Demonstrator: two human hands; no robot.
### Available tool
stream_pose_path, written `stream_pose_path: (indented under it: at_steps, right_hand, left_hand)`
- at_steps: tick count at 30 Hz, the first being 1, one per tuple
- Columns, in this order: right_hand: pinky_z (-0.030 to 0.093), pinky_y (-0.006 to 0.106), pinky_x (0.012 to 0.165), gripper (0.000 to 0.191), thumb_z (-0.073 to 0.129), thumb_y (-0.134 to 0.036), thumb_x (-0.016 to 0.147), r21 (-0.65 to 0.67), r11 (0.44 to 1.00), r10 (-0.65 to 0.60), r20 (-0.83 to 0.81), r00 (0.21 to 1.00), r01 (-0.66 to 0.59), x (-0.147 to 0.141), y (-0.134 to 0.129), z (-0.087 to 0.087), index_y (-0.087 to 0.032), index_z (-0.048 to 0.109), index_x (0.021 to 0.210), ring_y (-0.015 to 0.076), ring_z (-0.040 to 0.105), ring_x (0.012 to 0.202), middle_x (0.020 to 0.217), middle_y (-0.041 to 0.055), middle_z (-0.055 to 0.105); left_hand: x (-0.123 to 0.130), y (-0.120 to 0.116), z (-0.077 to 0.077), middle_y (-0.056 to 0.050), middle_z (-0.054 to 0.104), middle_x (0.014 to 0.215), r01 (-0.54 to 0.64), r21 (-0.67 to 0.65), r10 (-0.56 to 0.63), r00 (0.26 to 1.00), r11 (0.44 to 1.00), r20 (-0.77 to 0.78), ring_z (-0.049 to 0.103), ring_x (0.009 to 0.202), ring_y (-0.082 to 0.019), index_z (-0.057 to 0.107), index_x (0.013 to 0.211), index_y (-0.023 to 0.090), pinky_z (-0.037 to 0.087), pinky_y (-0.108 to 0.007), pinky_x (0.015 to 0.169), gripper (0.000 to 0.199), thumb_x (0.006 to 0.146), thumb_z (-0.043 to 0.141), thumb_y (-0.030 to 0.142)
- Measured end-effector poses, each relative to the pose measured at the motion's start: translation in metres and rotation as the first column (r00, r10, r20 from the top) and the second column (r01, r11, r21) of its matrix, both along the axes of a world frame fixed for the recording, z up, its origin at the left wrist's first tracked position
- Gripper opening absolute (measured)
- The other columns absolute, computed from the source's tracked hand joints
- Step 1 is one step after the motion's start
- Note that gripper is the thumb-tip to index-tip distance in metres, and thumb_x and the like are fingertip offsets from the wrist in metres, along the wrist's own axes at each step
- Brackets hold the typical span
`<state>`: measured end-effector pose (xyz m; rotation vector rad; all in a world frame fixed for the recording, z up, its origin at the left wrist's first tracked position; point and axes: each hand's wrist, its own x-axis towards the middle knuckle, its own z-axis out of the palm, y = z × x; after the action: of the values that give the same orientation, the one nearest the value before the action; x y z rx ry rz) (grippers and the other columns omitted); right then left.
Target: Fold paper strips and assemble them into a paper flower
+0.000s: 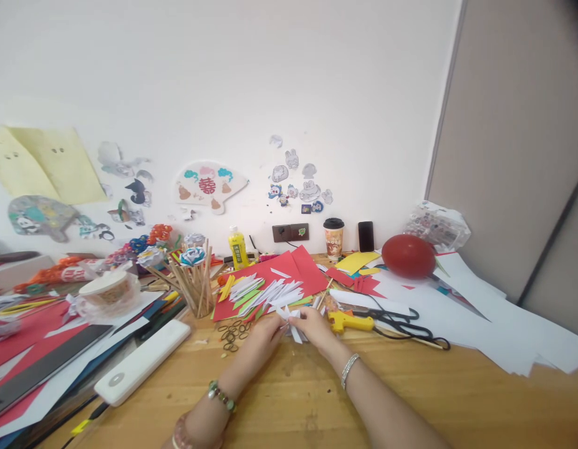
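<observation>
Both hands meet over the wooden table in the middle of the head view. My left hand (269,330) pinches one side of a bundle of folded white paper pieces (295,333), and my right hand (313,323) has its fingers closed on the other side. The paper's pointed ends stick out above and below the fingers. Just behind lie many white folded strips (282,293) and some green and yellow ones on red sheets (307,265). Several rubber bands (231,337) rest beside my left hand. A yellow glue gun (351,322) is near my right hand.
Black scissors (410,327) and white sheets (457,318) lie on the right, with a red balloon (409,256) behind. Wooden sticks (202,287) stand upright at the left, near a white power strip (143,363). A bottle (238,249) and cup (334,240) stand at the wall.
</observation>
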<state>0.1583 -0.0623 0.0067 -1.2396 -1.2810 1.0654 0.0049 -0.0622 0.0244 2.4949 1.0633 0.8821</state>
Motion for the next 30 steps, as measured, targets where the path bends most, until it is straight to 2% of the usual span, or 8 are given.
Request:
stream_pose_path:
  at_steps: [9,13,17,22,26,30]
  right_hand:
    - [0.044,0.028,0.066,0.025,0.062,-0.036,0.067,0.081,0.991,0.117,-0.126,0.985,-0.108,0.009,0.003,-0.001,-0.013,0.066,0.076,0.018,0.06,0.07,0.074,0.0041,0.067]
    - [0.044,0.029,0.067,0.027,0.062,-0.038,0.066,0.075,0.993,0.097,-0.142,0.985,-0.087,0.011,0.005,0.0,-0.012,0.067,0.073,0.0175,0.059,0.067,0.071,0.0045,0.067]
    - [0.044,0.03,0.071,0.031,0.064,-0.043,0.065,0.071,0.995,0.075,-0.141,0.987,-0.066,0.013,0.003,0.005,-0.013,0.069,0.075,0.0185,0.06,0.072,0.074,0.0051,0.068]
    - [0.043,0.03,0.07,0.028,0.064,-0.041,0.064,0.044,0.998,0.057,-0.157,0.986,-0.051,0.014,0.0,0.009,-0.014,0.068,0.07,0.0183,0.06,0.071,0.071,0.0045,0.067]
    - [0.042,0.028,0.067,0.025,0.061,-0.038,0.067,0.07,0.997,0.051,-0.098,0.994,-0.044,0.014,0.001,0.008,-0.014,0.066,0.07,0.0172,0.058,0.068,0.067,0.0023,0.065]
    - [0.039,0.025,0.059,0.016,0.059,-0.028,0.067,0.111,0.994,-0.02,0.032,0.999,0.017,0.009,0.001,0.006,-0.015,0.058,0.057,0.0136,0.052,0.059,0.056,-0.0018,0.057]
  left_hand:
    - [0.0,-0.001,0.001,-0.003,0.065,0.077,-0.012,-0.064,0.018,0.996,0.998,0.087,0.057,0.071,-0.016,0.059,0.078,0.018,0.045,-0.026,0.068,0.02,0.085,0.045,0.031]
    - [-0.001,0.001,-0.001,-0.004,0.066,0.079,0.004,-0.07,0.003,0.996,0.998,0.092,0.058,0.072,-0.016,0.06,0.08,0.018,0.046,-0.026,0.069,0.021,0.085,0.045,0.031]
    - [-0.003,0.002,-0.001,-0.004,0.065,0.077,-0.026,-0.064,0.033,0.995,0.998,0.098,0.058,0.072,-0.016,0.06,0.08,0.019,0.046,-0.027,0.07,0.02,0.085,0.045,0.03]
    - [-0.004,0.002,0.0,-0.005,0.066,0.079,-0.035,-0.072,0.04,0.996,0.997,0.076,0.058,0.072,-0.017,0.06,0.079,0.019,0.046,-0.028,0.071,0.018,0.084,0.046,0.028]
    - [-0.004,0.002,0.002,-0.005,0.067,0.08,-0.035,-0.085,0.04,0.998,0.996,0.057,0.059,0.075,-0.018,0.06,0.082,0.02,0.046,-0.029,0.072,0.018,0.083,0.045,0.027]
    - [-0.004,0.001,0.004,-0.005,0.067,0.082,-0.062,-0.081,0.063,0.998,0.995,0.001,0.06,0.075,-0.019,0.061,0.082,0.019,0.045,-0.027,0.069,0.017,0.082,0.045,0.025]
